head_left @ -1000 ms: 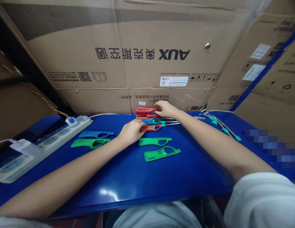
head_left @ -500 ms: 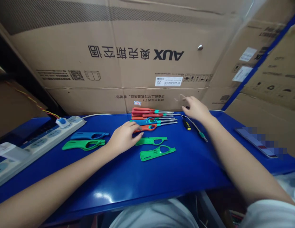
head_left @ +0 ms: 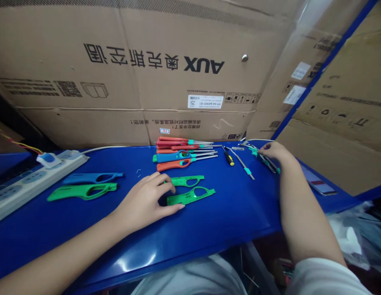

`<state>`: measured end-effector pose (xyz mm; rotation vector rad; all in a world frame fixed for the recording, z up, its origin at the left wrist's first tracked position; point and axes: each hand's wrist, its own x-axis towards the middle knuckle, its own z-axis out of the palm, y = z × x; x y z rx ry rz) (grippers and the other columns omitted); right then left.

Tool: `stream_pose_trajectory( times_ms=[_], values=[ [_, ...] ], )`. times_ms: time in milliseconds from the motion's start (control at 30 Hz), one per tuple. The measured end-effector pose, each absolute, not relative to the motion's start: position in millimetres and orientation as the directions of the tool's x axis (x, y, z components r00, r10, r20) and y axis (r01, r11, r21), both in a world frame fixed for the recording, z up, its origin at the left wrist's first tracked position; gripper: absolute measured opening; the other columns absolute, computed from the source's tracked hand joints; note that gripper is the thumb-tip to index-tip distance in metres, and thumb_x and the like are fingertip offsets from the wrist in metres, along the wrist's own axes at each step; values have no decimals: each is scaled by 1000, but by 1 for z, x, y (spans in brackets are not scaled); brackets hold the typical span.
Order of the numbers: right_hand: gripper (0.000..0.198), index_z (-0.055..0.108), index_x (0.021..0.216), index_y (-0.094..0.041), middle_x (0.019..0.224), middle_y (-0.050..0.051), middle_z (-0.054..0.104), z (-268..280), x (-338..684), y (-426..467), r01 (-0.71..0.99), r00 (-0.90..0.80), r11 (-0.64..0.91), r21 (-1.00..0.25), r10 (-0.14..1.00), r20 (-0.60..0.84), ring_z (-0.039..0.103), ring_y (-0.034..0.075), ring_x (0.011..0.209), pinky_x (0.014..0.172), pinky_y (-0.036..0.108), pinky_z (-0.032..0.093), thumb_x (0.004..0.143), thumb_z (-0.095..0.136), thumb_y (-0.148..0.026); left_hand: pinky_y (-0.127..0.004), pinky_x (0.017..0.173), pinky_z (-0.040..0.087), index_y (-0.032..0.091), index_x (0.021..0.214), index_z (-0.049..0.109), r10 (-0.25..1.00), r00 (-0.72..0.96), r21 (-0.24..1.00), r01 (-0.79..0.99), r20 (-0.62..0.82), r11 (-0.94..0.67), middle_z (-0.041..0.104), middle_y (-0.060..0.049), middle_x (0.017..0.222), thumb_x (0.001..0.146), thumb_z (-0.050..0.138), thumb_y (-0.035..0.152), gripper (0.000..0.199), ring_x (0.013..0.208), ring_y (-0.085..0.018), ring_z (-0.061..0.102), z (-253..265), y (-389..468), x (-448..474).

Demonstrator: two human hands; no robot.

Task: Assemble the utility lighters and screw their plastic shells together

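"So, how does the lower green shell (head_left: 178,199) point?"

"Its looped end points right and slightly away, long axis slanting across the tabletop (head_left: 230,213); its broad end lies just beside the thumb tip of the left hand (head_left: 144,200)."

"And the upper green shell (head_left: 180,181)?"

"Beyond it, nearly sideways, looped end right too, broad end partly hidden by the left fingers. Those are spread, thumb well apart."

"The right hand (head_left: 276,151)?"

"Farther out, turned inward at the wrist, fingers curled beside the teal-ended rods (head_left: 254,151); whether they pinch one, I cannot tell."
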<state>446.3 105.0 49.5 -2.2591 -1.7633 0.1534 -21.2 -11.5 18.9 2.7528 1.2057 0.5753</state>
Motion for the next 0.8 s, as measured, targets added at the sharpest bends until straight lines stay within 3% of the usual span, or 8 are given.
stream_pose_trajectory(
  times_ms=[133, 200, 367, 500, 633, 800],
  values=[
    [19, 72, 78, -19, 71, 4, 70, 48, 418, 102, 919, 133, -183, -350, 978, -163, 62, 15, 60, 54, 26, 49, 76, 74, -37, -37, 86, 51, 25, 105, 70, 717, 650, 247, 673, 252, -697, 68, -6, 106, 89, 65, 55, 34, 100, -26, 62, 14, -11, -20],
    [16, 71, 78, -19, 65, 3, 67, 46, 402, 102, 918, 98, -179, -355, 967, -234, 58, 14, 54, 49, 24, 45, 75, 74, -35, -37, 86, 51, 24, 106, 70, 712, 664, 246, 668, 228, -702, 69, -6, 105, 91, 64, 49, 29, 100, -26, 63, 11, -11, -18],
    [13, 62, 60, -18, 54, 3, 63, 42, 385, 104, 925, 113, -193, -326, 962, -248, 56, 16, 49, 48, 27, 43, 69, 71, -17, -36, 84, 51, 23, 103, 69, 708, 678, 247, 665, 195, -705, 70, -5, 100, 92, 63, 44, 25, 96, -25, 64, 15, -8, -20],
    [12, 58, 66, -19, 62, 4, 68, 49, 382, 102, 908, 115, -146, -392, 988, -100, 63, 16, 58, 57, 25, 46, 74, 65, -13, -38, 84, 51, 24, 99, 69, 702, 687, 223, 667, 186, -711, 69, -5, 101, 90, 64, 44, 23, 96, -26, 63, 23, -4, -27],
    [5, 55, 86, -20, 78, 5, 70, 58, 368, 94, 883, 106, -36, -469, 987, 124, 64, 15, 67, 66, 25, 48, 84, 59, -19, -41, 98, 50, 25, 108, 66, 663, 706, 242, 618, 249, -748, 64, -8, 123, 90, 63, 43, 26, 116, -28, 59, 24, -5, -28],
    [14, 56, 92, -20, 81, 3, 63, 56, 334, 80, 784, -94, 359, -507, 875, 474, 57, 17, 70, 69, 29, 46, 87, 59, -32, -42, 107, 47, 25, 118, 62, 643, 726, 282, 582, 244, -763, 62, -8, 133, 98, 54, 42, 28, 127, -26, 55, 14, -9, -20]
  ],
)
